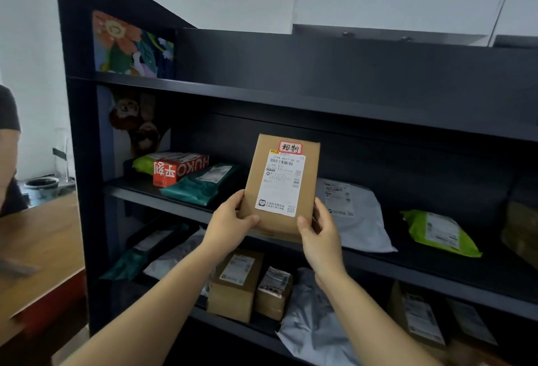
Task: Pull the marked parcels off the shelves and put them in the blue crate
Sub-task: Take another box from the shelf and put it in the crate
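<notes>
Both hands up front, left hand [230, 220] and right hand [321, 227] curled round the lower corners of the brown parcel [281, 185], held upright, long axis vertical, label facing the camera, red-marked tag on top, just past the middle shelf's front edge [407, 266].

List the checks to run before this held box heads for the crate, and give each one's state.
1. Marking: the brown cardboard box carries a red-bordered handwritten sticker above its white shipping label - ok.
2. Left hand grips the box's lower left edge - ok.
3. Right hand grips the lower right edge - ok.
4. Box lifted clear of the dark metal shelf: its bottom edge sits level with the shelf's front lip - cannot tell.
5. Blue crate's position: not in view - cannot tell.
</notes>
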A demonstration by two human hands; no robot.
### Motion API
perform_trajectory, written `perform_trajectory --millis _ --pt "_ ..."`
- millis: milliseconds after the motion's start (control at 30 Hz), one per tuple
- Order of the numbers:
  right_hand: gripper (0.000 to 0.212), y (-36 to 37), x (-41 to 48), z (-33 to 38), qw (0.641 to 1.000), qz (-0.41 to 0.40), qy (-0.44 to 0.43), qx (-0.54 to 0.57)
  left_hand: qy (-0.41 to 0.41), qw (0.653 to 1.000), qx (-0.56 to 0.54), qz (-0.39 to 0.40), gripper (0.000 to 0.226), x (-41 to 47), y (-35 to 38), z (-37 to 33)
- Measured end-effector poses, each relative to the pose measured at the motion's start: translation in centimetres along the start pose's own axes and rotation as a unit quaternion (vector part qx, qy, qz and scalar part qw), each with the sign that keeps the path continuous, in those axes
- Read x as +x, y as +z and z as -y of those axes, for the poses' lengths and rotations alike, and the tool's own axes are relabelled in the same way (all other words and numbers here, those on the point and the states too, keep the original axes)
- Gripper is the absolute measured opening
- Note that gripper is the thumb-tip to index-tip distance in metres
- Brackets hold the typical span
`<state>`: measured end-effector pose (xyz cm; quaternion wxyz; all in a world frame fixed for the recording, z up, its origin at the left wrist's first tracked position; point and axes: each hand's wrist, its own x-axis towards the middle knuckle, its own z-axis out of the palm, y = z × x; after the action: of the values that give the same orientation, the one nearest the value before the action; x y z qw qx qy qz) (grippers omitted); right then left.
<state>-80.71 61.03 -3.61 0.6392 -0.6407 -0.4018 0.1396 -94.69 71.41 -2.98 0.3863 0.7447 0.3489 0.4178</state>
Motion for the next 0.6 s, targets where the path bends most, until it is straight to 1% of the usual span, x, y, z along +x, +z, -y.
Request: perform_trajectory --millis 267,600 --pt "0.058 -2.7 -6.1 0.4 0.998 -0.052 -0.016 -0.017 0.020 0.999 -0.033 0.012 0.061 -5.8 0.8 -1.2" --pt "0.057 -8.1 -16.5 0.8 0.990 -0.139 -0.006 -0.019 0.053 0.992 -0.061 0.096 0.062 -14.8 2.5 -3.6"
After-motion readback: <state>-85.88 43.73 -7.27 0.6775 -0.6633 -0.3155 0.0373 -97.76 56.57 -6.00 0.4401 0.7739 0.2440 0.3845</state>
